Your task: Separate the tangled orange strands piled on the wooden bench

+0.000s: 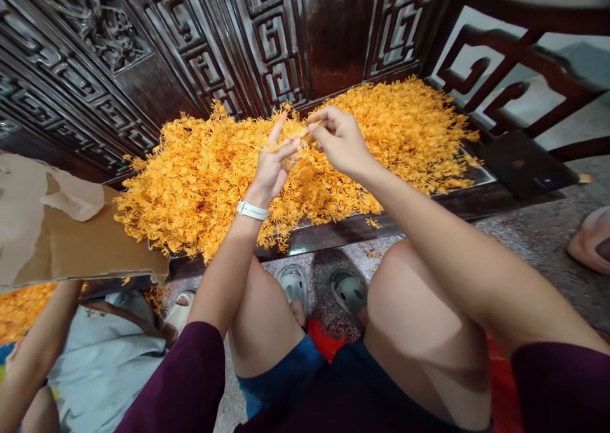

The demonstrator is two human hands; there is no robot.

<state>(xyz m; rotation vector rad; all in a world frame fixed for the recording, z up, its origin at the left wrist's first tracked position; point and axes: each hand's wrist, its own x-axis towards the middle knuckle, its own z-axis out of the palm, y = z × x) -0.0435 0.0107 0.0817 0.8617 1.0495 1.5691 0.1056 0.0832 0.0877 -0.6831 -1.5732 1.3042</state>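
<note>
A big heap of orange, spiky, branching pieces (204, 173), like plastic flower parts, covers the dark wooden bench. Over its middle, my left hand (274, 166) has a white band at the wrist and spreads some fingers upward, with a small orange piece among them. My right hand (340, 141) comes in from the right, thumb and forefinger pinched together at the tips of the left fingers. An orange piece (300, 130) shows between the two hands; its exact outline blends into the heap behind.
A carved dark wood backrest (333, 33) rises behind the heap. Torn cardboard (90, 236) stands at the left, beside another person's arm (42, 350). A dark flat object (524, 163) lies on the bench's right end. My knees are close to the bench's front edge (314, 235).
</note>
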